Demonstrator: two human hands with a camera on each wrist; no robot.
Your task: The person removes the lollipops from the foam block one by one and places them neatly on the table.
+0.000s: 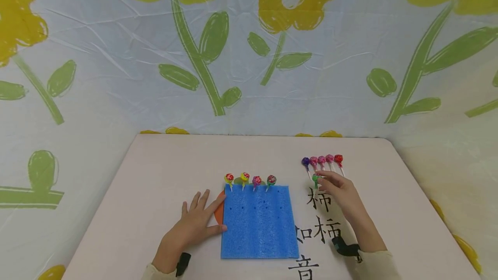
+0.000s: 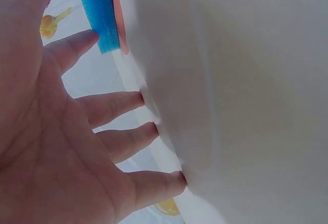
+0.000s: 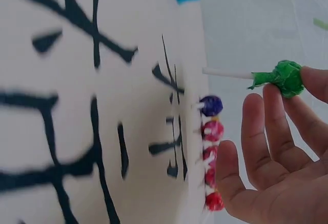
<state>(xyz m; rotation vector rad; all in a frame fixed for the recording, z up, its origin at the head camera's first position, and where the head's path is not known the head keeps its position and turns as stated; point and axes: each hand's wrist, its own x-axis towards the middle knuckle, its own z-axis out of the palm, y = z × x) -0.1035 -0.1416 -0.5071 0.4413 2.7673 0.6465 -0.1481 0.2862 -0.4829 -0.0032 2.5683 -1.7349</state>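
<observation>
Right fingers [image 3: 277, 114] pinch the green lollipop [image 3: 289, 79] by its head, the surest hold: likely light, hard, slightly slick! Left fingers [image 2: 77, 49] spread, touching the blue foam slab [image 1: 258, 228].

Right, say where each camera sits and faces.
Head: head-worn, looks forward and down at the blue foam; left hand and right hand show.
Left wrist: worn there, looks along the left hand's palm toward the blue foam.
Right wrist: worn there, looks at the right hand pinching a green lollipop.
Head and right wrist share that green lollipop.
</observation>
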